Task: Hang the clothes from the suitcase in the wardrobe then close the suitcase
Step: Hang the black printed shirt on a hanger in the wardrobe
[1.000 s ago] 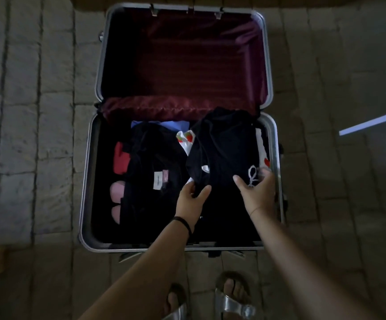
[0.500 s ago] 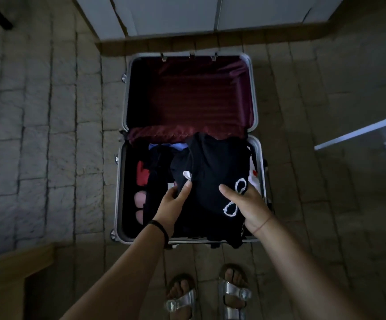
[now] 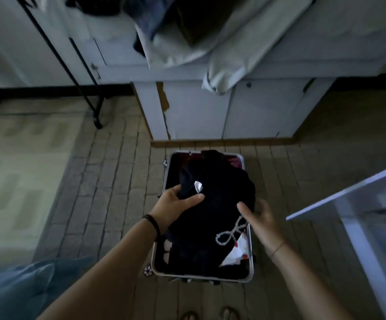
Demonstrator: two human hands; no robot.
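The suitcase [image 3: 251, 266] lay open on the floor, other clothes [image 3: 236, 250] inside. We held the black top [image 3: 219, 195] bunched above it, clear of the rim. Left hand [image 3: 176, 204] gripped the collar; right hand [image 3: 260, 218] gripped its side.

Black garment [image 3: 212, 204], white bow print; silver-rimmed suitcase [image 3: 248, 273]

Brick-tiled floor [image 3: 118, 181], open suitcase [image 3: 251, 262] on it; pale rug [image 3: 21, 181] leftward
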